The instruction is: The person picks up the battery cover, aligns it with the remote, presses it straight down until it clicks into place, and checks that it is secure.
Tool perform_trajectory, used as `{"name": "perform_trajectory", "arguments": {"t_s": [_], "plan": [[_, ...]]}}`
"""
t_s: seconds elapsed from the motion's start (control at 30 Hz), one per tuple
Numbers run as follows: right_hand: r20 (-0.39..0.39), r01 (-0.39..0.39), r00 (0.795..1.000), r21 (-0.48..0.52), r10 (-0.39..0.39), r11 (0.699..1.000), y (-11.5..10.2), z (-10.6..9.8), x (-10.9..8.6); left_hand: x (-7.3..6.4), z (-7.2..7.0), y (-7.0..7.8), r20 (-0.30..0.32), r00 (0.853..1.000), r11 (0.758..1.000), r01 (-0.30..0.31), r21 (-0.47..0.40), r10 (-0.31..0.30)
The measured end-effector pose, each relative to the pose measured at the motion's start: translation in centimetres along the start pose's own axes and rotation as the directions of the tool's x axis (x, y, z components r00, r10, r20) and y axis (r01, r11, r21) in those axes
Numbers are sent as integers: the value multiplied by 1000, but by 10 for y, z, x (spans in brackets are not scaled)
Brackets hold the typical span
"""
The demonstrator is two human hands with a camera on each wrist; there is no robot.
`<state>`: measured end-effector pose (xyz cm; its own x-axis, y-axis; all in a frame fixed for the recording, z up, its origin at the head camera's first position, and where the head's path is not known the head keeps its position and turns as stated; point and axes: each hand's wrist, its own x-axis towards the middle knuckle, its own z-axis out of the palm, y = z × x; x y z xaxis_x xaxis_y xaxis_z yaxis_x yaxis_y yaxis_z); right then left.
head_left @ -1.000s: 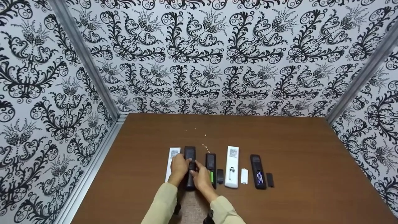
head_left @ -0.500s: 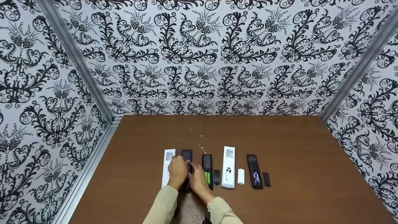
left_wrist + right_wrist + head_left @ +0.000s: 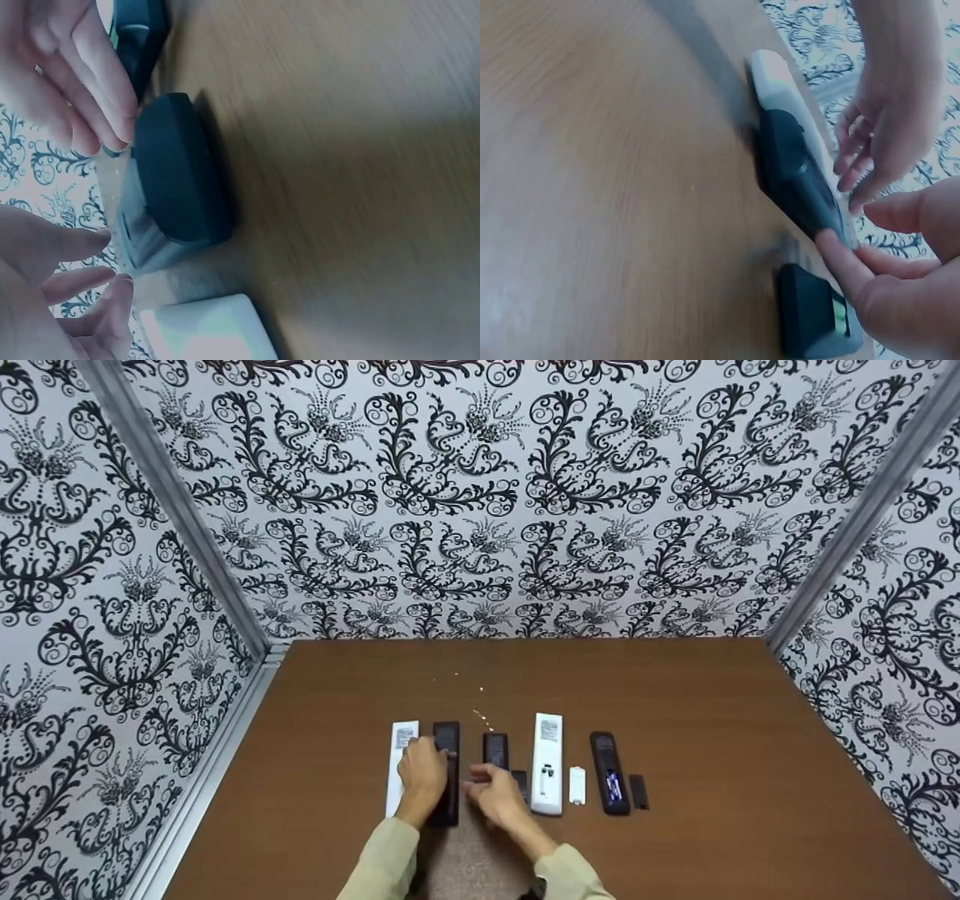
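Observation:
A long black remote control [image 3: 447, 804] lies on the table between my two hands. Over its left side sits my left hand [image 3: 422, 771], its fingers loosely bent and close to the upper face. In the left wrist view a gap shows between that thumb and the fingers, with nothing seen in it. My right hand [image 3: 496, 796] is just right of the black remote, fingers extended, and it covers part of a shorter black remote [image 3: 495, 747]. Green batteries [image 3: 840, 315] show in that shorter remote in the right wrist view. The long remote's middle is partly hidden by my left hand.
A white remote [image 3: 404, 733] lies left of the long black one. Rightward are a black battery cover [image 3: 520, 780], a white remote [image 3: 548, 742] with an open compartment, a white cover [image 3: 577, 785], a black remote [image 3: 604, 750] with batteries and a dark cover [image 3: 638, 792].
My right hand has drawn away to the right from the long black remote, partly covering the shorter one. My left hand stays over the long remote. The head view has shifted slightly.

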<state>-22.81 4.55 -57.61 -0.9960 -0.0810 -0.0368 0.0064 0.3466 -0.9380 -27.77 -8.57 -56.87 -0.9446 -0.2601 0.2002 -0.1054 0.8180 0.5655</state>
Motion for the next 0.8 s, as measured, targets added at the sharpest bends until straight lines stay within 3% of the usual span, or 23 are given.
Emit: {"name": "perform_trajectory", "arguments": {"t_s": [0.1,0.23,0.4,0.5,0.6,0.7,0.8], "plan": [[17,17,1000,77,-18,997,3,-13,-4,-1,0,5,12,1000,999,-18,-49,19],[26,16,1000,107,-18,994,6,-29,-8,-2,0,13,54,997,981,-46,-190,57],[-40,35,999,3,-35,999,9,-43,-11,-6,4,22,136,990,947,9,-322,37],[-76,40,996,-54,-44,998,11,-48,-12,-10,8,28,183,983,944,56,-325,5],[-92,54,994,-123,-66,991,13,-51,-14,-13,13,34,224,975,947,55,-315,18],[-116,98,984,-278,-135,955,15,-53,-16,-16,17,41,268,963,950,48,-307,38],[-130,131,969,-454,-211,881,17,-54,-18,-18,21,48,290,956,958,37,-285,49]]}}
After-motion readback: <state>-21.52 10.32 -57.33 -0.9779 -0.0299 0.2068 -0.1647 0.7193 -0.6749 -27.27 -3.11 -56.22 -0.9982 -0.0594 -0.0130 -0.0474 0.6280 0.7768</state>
